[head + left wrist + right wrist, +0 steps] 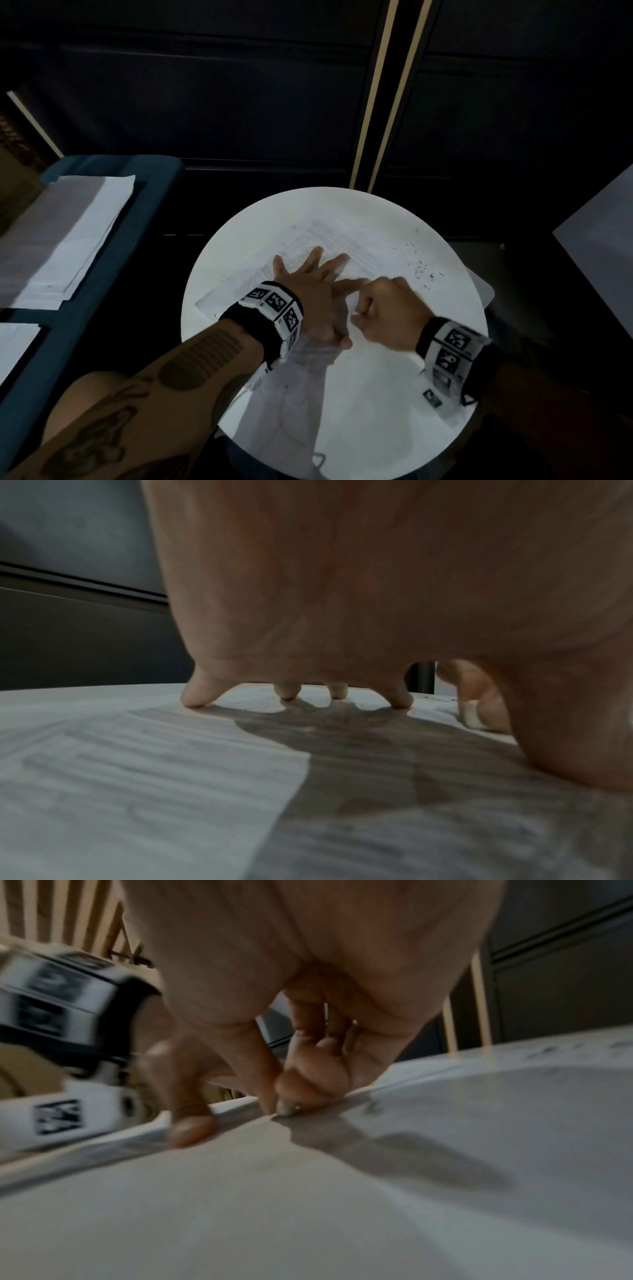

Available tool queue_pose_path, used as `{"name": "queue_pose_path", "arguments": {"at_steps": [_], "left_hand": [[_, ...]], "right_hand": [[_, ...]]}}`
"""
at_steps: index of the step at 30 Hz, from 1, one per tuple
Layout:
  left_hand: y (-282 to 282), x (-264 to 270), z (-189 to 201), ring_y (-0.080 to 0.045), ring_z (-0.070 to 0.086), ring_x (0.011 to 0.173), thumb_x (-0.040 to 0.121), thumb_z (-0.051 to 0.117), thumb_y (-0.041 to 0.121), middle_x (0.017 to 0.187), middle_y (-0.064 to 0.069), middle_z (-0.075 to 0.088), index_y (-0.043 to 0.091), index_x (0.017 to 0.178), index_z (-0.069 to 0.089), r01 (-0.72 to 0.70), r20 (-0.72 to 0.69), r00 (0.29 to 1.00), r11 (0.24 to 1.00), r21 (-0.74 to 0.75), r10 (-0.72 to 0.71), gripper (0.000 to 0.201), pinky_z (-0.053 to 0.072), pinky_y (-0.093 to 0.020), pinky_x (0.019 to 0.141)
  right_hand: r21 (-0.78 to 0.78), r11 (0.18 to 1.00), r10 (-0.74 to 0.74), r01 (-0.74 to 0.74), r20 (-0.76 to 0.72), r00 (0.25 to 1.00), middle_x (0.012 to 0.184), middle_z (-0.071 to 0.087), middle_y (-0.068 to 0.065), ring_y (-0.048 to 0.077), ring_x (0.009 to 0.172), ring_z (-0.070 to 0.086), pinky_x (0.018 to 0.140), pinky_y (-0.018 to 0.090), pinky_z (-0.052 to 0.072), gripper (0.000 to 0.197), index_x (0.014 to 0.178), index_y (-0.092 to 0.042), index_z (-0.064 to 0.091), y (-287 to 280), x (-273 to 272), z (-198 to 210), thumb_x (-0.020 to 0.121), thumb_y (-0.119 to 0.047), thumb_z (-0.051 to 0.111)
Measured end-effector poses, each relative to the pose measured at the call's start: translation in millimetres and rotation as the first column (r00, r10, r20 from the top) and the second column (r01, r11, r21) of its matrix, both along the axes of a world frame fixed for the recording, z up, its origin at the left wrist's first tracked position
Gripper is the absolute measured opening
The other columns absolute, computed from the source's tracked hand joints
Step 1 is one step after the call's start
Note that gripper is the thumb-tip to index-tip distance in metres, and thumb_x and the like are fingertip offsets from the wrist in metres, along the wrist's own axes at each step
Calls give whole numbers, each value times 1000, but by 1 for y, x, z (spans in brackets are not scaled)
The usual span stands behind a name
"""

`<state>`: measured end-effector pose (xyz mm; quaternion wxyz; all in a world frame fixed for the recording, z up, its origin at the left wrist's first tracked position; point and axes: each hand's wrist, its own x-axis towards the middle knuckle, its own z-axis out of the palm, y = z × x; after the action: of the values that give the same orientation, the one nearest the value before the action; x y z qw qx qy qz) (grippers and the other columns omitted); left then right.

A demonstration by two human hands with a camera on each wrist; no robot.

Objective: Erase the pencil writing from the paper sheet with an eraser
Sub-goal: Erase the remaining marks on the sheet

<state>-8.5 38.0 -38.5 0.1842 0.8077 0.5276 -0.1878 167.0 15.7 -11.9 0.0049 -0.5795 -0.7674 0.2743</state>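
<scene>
A white paper sheet (329,236) with faint pencil lines lies on a round white table (359,411). My left hand (308,274) lies flat on the paper with its fingers spread, and its fingertips (193,700) press on the sheet (137,777). Just to its right, my right hand (363,301) is curled. It pinches a small white eraser (472,718) whose greyed tip (287,1110) touches the paper (308,1204). In the head view the eraser is hidden under the fingers.
Dark eraser crumbs (421,267) are scattered on the table to the right of the sheet. A stack of white papers (68,233) lies on a blue bench at the left. A grey surface (599,257) juts in at the right. Dark wall panels stand behind the table.
</scene>
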Motion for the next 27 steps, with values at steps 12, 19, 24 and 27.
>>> {"name": "queue_pose_path", "arguments": {"at_steps": [12,19,24,27], "left_hand": [[1,3,2,-33,-27,157,69,67,89,170,13,-28,68,151,-11,0,-3,1000,1000,-3,0,115,-2,-89,106],[0,2,3,-32,-28,157,70,65,89,170,13,-29,67,152,-12,1,-6,1000,1000,-4,-1,115,-3,-88,107],[0,0,0,-31,-28,157,68,63,91,169,15,-30,69,151,-13,-1,-7,1000,1000,2,1,115,-4,-87,108],[-1,1,2,-32,-28,157,68,65,90,170,14,-29,67,152,-11,-2,-4,1000,1000,-4,2,115,-4,-88,107]], "right_hand": [[58,978,-199,200,-18,980,72,69,2,16,81,67,84,36,59,17,63,-20,66,18,10,2,77,-28,71],[44,990,-132,131,20,991,59,63,-12,11,78,64,85,29,55,25,60,-17,66,5,7,4,83,-23,74],[19,1000,-21,21,-6,1000,65,64,-9,11,79,64,79,30,57,18,66,-15,69,-7,-2,4,83,-22,71],[36,995,-94,93,10,996,61,66,-8,15,81,66,83,33,57,21,63,-14,69,0,6,5,82,-23,73]]}}
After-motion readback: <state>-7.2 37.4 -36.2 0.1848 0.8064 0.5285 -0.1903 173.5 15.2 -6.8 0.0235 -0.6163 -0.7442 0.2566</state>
